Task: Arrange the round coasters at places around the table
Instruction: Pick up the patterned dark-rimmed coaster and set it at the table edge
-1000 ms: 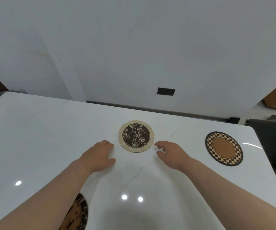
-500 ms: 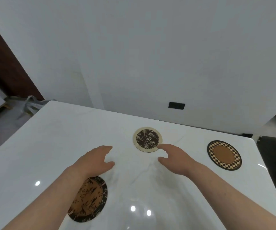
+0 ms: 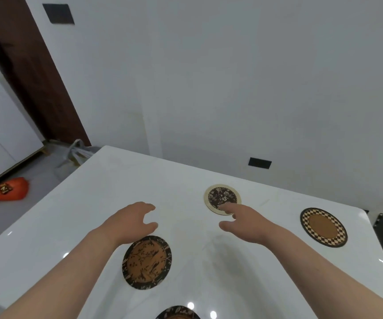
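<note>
At far middle of white table, lying flat: floral coaster. Shifted right hand from beside it to over its near rim, fingers apart, nothing clamped; contact unclear. Pulled left hand back, loose, empty. Reads as final nudge. Counted: four coasters (floral, branch-print coaster, checkered coaster, cut-off coaster at bottom edge), two hands.

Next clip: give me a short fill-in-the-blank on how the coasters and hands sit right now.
The cream-rimmed coaster bears a ___ pattern.
The coaster farthest to the right has a ___ border.
The dark-rimmed brown coaster lies beside the ___ forearm.
The right hand holds ___.
Missing words: floral; checkered; left; nothing.
</note>
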